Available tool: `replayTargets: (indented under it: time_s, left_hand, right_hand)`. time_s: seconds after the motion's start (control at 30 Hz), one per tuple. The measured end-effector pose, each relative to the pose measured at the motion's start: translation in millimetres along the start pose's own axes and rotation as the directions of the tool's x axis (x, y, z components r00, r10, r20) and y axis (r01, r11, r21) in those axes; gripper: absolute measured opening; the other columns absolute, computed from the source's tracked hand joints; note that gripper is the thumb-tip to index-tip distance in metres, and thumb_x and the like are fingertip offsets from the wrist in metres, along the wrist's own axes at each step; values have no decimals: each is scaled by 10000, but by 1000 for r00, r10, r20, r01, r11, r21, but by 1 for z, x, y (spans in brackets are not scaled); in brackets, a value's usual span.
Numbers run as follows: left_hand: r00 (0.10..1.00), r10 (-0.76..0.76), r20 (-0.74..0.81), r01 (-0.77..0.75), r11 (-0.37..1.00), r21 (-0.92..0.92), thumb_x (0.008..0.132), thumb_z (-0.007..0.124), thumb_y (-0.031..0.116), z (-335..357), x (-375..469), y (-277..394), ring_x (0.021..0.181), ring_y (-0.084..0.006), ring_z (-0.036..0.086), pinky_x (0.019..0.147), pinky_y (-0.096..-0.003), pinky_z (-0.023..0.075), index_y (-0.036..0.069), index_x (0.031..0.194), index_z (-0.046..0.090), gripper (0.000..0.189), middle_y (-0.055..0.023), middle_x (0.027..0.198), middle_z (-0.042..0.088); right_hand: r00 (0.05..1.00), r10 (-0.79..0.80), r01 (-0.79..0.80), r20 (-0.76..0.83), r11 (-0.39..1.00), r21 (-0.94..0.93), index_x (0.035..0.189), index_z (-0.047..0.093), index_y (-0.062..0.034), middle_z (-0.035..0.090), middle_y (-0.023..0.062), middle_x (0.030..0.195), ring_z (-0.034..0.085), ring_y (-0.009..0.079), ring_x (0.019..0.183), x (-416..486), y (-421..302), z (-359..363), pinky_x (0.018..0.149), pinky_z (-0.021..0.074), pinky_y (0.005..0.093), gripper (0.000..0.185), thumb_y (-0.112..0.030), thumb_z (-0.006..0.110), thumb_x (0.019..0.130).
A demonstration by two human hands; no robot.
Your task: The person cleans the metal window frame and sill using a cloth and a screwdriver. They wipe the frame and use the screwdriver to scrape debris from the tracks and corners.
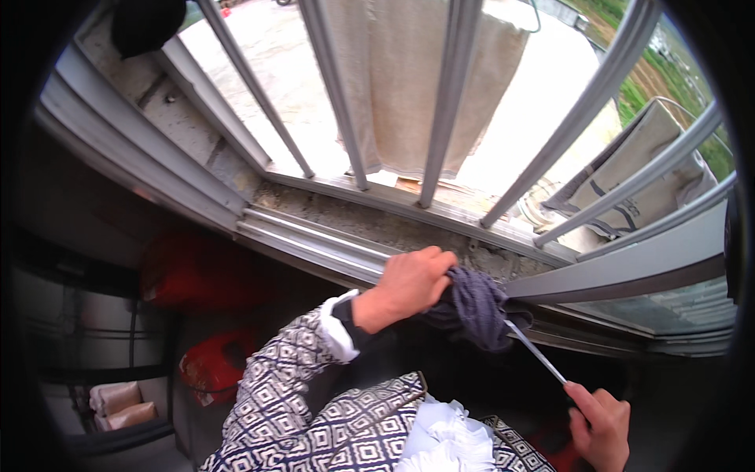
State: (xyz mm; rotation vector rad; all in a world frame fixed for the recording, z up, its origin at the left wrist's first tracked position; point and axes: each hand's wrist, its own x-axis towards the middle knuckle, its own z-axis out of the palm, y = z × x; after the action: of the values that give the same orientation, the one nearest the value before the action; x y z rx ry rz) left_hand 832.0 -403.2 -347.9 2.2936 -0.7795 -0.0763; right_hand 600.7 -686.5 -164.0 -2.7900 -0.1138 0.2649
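A dark purple-grey cloth (479, 307) hangs bunched over the inner edge of a window sill. Pinching its upper left end is my left hand (407, 283), right above the metal sliding track (318, 236). My right hand (601, 422), lower right, grips the end of a thin metal rod (537, 352). The rod slants up to the left and its far tip is hidden in the cloth's folds, so what kind of tool it is cannot be told. Next to the cloth, on the right, stands the lower rail of the window sash (625, 259).
Metal security bars (439, 106) rise from a frame beyond the rough concrete sill (377, 227). Outside hang a beige cloth (407, 76) and a printed sack (637, 171). Red bags (215, 363) lie in the dark at lower left, near a shelf with tan packages (124, 407).
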Motion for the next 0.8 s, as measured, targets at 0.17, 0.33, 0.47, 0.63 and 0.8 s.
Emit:
replayTargets:
  time_s: [0.17,0.33,0.47,0.63,0.8]
  left_hand:
    - [991,95,-89,-95,995,2,845,721,127,13,-5,-7,789,-342,680,658,-443,552,130,1068,682,226,-87,900,649]
    - [909,333,-250,-342,940,8,808,704,54,-30,31,61,686,-294,666,586,-391,534,107,987,715,188,-72,830,623]
    - [658,524,-541,-516,837,182,745,740,-66,-96,52,94,604,-206,632,517,-322,513,47,980,727,261,-65,747,611]
    - [733,554,-395,-544,826,148,718,779,-79,-109,25,92,600,-207,634,519,-309,518,17,1043,702,348,-82,756,630]
    - [965,257,-50,-245,954,175,765,787,87,-52,-26,57,700,-300,672,565,-386,527,106,1030,675,289,-66,856,637]
  right_hand:
    - [988,-152,145,-17,965,-220,1223,743,-212,508,40,654,527,233,510,31,-17,13,483,383,379,481,-92,773,758]
    - [997,-76,71,3,913,-402,1250,735,-184,519,66,693,539,271,536,59,-31,14,486,420,423,479,-22,713,800]
    - [891,-262,118,-371,922,-369,1319,697,-76,516,98,717,539,272,556,59,-38,5,492,441,369,580,120,667,774]
    - [867,-173,-15,-467,928,-371,1321,698,-86,505,107,719,534,270,562,46,-43,-1,503,435,375,560,120,668,801]
    - [974,-88,-14,-207,895,-446,1279,724,-171,440,69,673,487,237,504,22,-41,8,448,368,381,527,13,719,786]
